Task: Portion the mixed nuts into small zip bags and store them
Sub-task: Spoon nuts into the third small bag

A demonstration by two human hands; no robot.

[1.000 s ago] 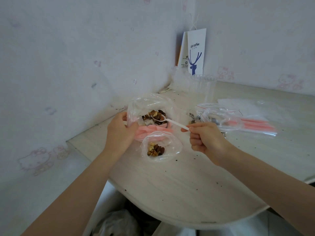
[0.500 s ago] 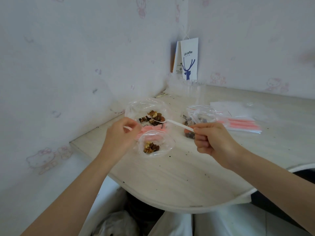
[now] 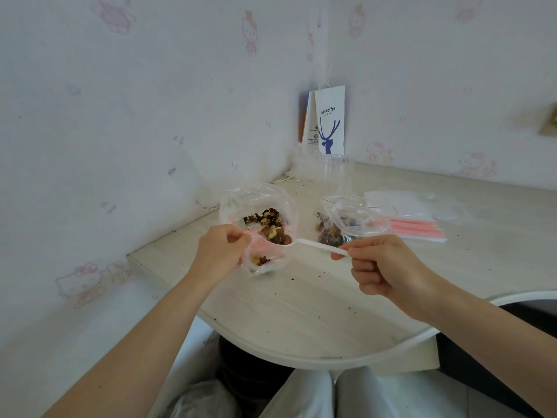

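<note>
Head view: the right hand (image 3: 382,267), grip pinching the handle, holds a white spoon (image 3: 313,245) heaped with mixed nuts (image 3: 272,233) just above the small zip bag (image 3: 262,262). The left hand (image 3: 221,251) pinches the bag's pink rim, mouth open, at the desk's (image 3: 316,312) left side. The spoon is best tipped slowly, low inside the mouth, to avoid spills. The nuts are brown and tan, irregular and loose.

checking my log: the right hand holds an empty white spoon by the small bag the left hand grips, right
Not quite. The head view shows the spoon heaped with nuts, not empty. The right hand does hold it by the small bag that the left hand grips.
</note>
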